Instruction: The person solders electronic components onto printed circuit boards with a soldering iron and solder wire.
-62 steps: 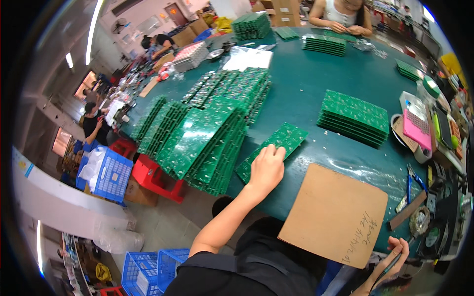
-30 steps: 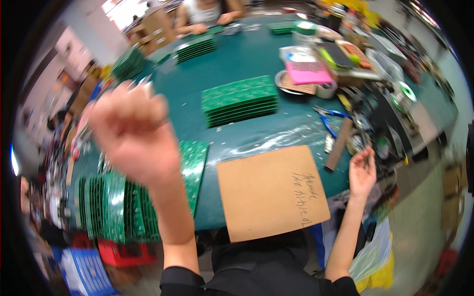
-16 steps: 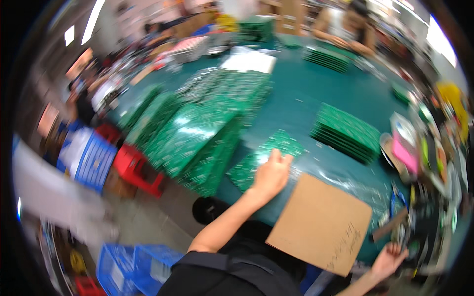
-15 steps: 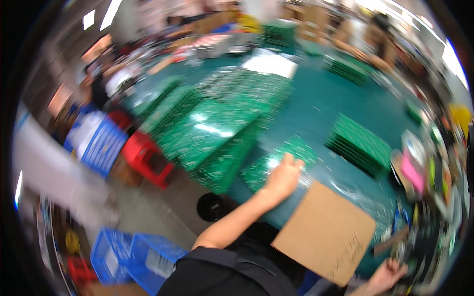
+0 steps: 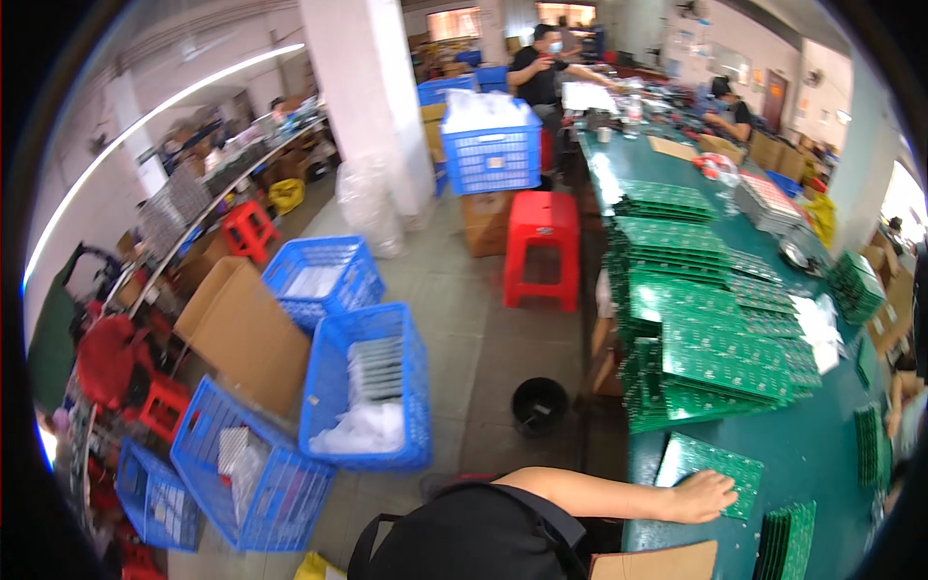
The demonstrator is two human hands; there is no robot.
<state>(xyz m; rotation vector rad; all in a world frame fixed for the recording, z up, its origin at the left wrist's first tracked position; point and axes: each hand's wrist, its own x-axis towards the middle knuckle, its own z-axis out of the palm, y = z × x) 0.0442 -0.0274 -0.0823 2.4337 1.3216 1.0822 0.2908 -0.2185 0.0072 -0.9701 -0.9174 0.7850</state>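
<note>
My left hand (image 5: 703, 496) lies flat on a single green circuit board (image 5: 713, 458) at the near edge of the teal table (image 5: 826, 454), fingers spread, gripping nothing. Beyond it, large piles of green circuit boards (image 5: 720, 362) run along the table's left edge. A small stack of boards (image 5: 788, 541) stands on edge just right of my hand. A brown cardboard sheet (image 5: 657, 563) lies below my forearm. My right hand is out of view.
On the floor to the left are blue plastic crates (image 5: 367, 396), an open cardboard box (image 5: 242, 329), a black bucket (image 5: 539, 404) and a red stool (image 5: 541, 242). A white pillar (image 5: 367, 106) stands behind. People (image 5: 541, 68) work at the table's far end.
The view has swung left, from the tabletop to the floor and crates. My left hand stays on the green board; my right hand has dropped out of view.
</note>
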